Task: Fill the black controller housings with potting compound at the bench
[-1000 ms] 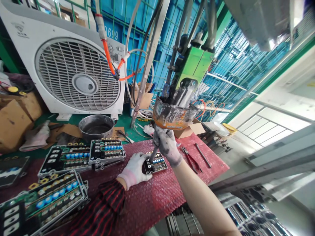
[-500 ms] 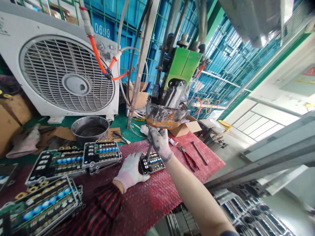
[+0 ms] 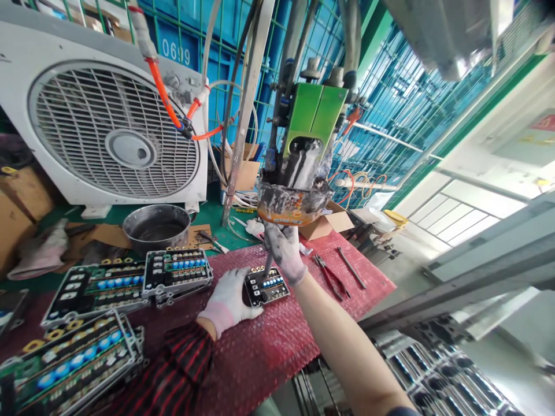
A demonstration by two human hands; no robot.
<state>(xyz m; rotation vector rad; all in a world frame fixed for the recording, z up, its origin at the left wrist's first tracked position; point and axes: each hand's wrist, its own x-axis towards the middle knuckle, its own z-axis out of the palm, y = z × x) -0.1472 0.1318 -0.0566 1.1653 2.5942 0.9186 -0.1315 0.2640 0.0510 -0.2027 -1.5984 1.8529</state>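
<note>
My gloved left hand [image 3: 232, 300] grips the left side of a small circuit board in a metal housing [image 3: 266, 286], thumb along its near edge. The board lies flat on red bubble wrap and carries a row of blue capacitors. Over it, my gloved right hand [image 3: 284, 248] is closed around a grey dispensing nozzle [image 3: 268, 264], whose tip points down at the board's dark left part. The nozzle's upper end is hidden by my fingers and a smeared, cut-open container [image 3: 295, 205] hanging under a green dispensing head [image 3: 316, 112].
Several similar boards [image 3: 176, 271] are stacked at left. Behind them are a metal bowl [image 3: 156, 228] and a white box fan [image 3: 117, 133]. Red-handled pliers [image 3: 332, 277] and a metal rod [image 3: 352, 267] lie right of my right hand. A metal post [image 3: 247, 110] stands behind.
The nozzle tip has shifted slightly right across the board, with my right hand on it. My left hand stays on the board's edge. The whole view has shifted a little.
</note>
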